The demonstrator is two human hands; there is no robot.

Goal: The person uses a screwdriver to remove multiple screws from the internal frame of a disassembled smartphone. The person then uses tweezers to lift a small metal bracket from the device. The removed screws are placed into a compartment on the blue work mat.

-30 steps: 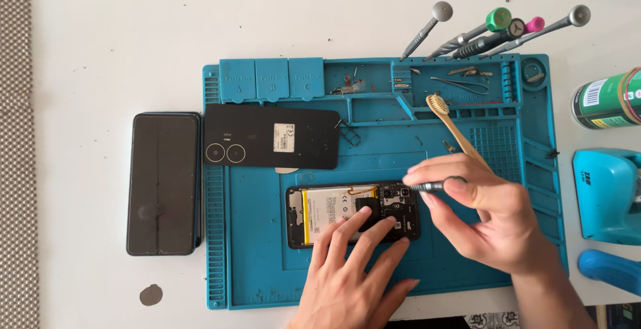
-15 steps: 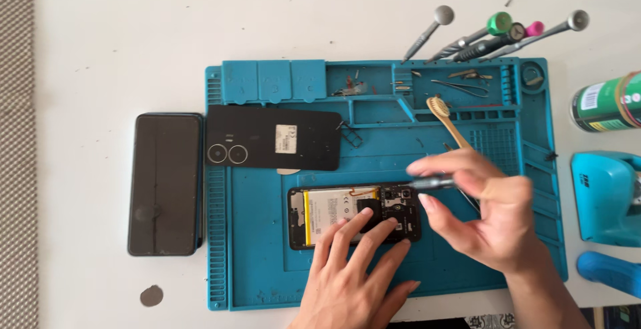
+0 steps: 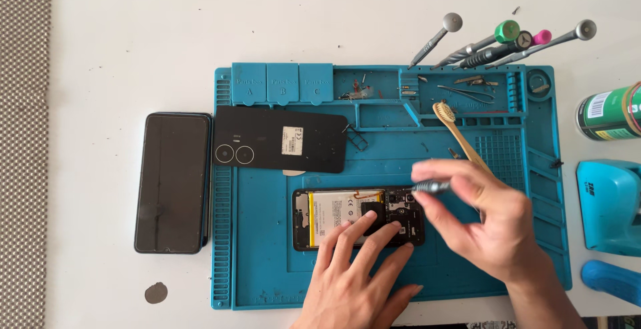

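A glossy black phone [image 3: 173, 182] lies on the white surface [image 3: 133, 35], beside the ridged blue rubber mat [image 3: 254, 262]. On the mat, the left hand [image 3: 357, 272] (fingers spread flat) presses the opened phone [image 3: 334, 219], its yellow-edged battery exposed. The right hand [image 3: 487, 225] pinches a slim metal screwdriver [image 3: 431, 187] over the phone's right end.

In front of me I count one blue silicone repair mat [image 3: 267, 269], one opened black phone with a yellow battery [image 3: 334, 219], one detached black back cover [image 3: 280, 140], one intact dark phone [image 3: 172, 182], one bamboo toothbrush [image 3: 457, 132] and four upright metal screwdrivers [image 3: 497, 45].
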